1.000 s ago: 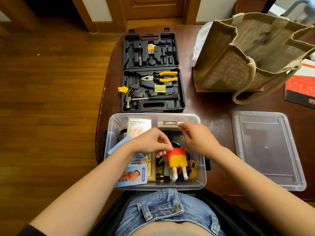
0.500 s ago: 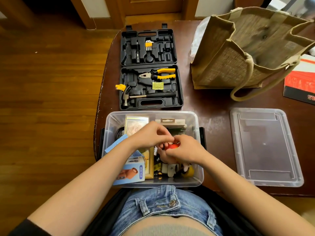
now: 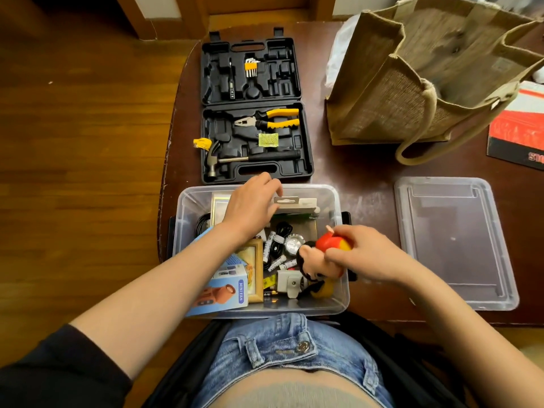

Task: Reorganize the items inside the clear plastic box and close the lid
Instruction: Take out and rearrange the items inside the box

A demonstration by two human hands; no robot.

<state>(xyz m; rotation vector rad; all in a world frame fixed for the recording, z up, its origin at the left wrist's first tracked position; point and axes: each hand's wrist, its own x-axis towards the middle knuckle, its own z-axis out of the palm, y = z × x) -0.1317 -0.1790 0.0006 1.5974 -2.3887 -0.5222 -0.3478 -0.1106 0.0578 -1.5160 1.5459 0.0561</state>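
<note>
The clear plastic box (image 3: pixel 188 231) sits open at the table's near edge, full of small items. My right hand (image 3: pixel 362 254) grips a toy figure (image 3: pixel 321 254) in red and yellow, tilted over the box's right side with its head toward the box's middle. My left hand (image 3: pixel 253 207) reaches to the box's far wall, fingers resting on a white hang-tab package (image 3: pixel 297 203); whether it grips it is unclear. Inside lie a blue mini fan carton (image 3: pixel 223 293), a gold picture frame (image 3: pixel 256 269), batteries (image 3: pixel 273 248), black cables and a white adapter (image 3: pixel 290 282). The clear lid (image 3: pixel 453 240) lies flat to the right.
An open black tool case (image 3: pixel 253 110) with pliers, hammer and hex keys stands just beyond the box. A jute tote bag (image 3: pixel 426 72) is at the back right, with a red and black booklet (image 3: pixel 518 134) at the right edge. Wooden floor lies left of the table.
My right hand has lifted the toy figure and swung it to the box's right side. My left hand let go of the figure and moved to the far wall of the box.
</note>
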